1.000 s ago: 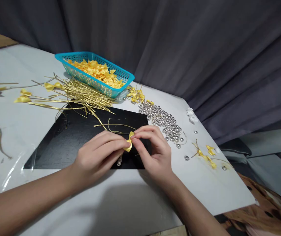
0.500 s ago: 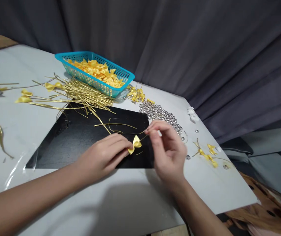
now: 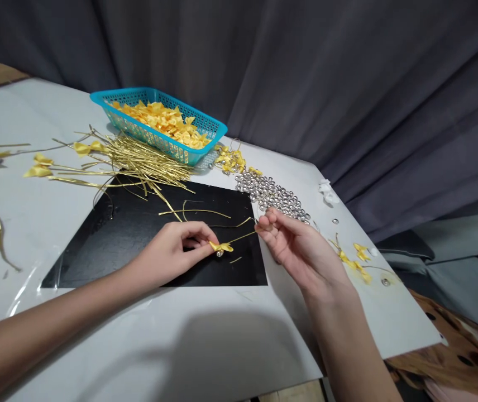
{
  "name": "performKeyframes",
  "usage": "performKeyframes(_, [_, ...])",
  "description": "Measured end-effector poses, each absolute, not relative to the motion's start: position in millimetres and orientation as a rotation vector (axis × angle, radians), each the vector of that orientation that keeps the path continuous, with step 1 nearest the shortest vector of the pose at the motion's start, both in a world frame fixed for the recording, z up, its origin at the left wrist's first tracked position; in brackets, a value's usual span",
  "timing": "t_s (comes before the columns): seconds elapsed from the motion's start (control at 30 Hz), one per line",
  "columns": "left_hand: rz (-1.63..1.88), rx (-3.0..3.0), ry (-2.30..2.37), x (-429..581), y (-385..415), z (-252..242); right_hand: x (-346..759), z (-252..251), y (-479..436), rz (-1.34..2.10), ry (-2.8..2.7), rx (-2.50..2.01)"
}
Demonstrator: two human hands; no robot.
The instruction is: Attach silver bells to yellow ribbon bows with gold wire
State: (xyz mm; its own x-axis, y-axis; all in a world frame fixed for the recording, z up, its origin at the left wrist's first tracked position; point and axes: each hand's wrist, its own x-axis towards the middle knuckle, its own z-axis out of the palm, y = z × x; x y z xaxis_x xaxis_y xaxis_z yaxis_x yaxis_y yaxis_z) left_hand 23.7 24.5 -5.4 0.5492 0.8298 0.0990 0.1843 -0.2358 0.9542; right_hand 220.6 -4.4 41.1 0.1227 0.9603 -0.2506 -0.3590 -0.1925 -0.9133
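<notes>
While the left hand is pinching one end of a yellow bow between thumb and finger, the right hand is holding the far end of a thin gold string in its closed fingertips, with its palm partly open. The bow is hanging between the two hands, over the front right part of the black board, and a shiny silver bead is peeking out just under it. I am not seeing enough to tell if the bead is tied on. If the string is getting pulled too hard, the bow could be popping out of the left hand, because only a little bit of it is sitting in the pinch. The bead could be dropping off, too, if nothing is holding it tight. The string is looking skinny, so it could be snapping or slipping from the right fingers. Loose strings are lying close by, so one could be getting tangled. The heap of silver beads is sitting just past the right hand, so a bump could be sending some rolling.
</notes>
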Motion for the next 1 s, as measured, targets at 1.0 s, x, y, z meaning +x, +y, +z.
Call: performKeyframes(1.0, [0.794,1.001,0.921,24,22,7,173,21,-15,0.964,-1.488,-1.466])
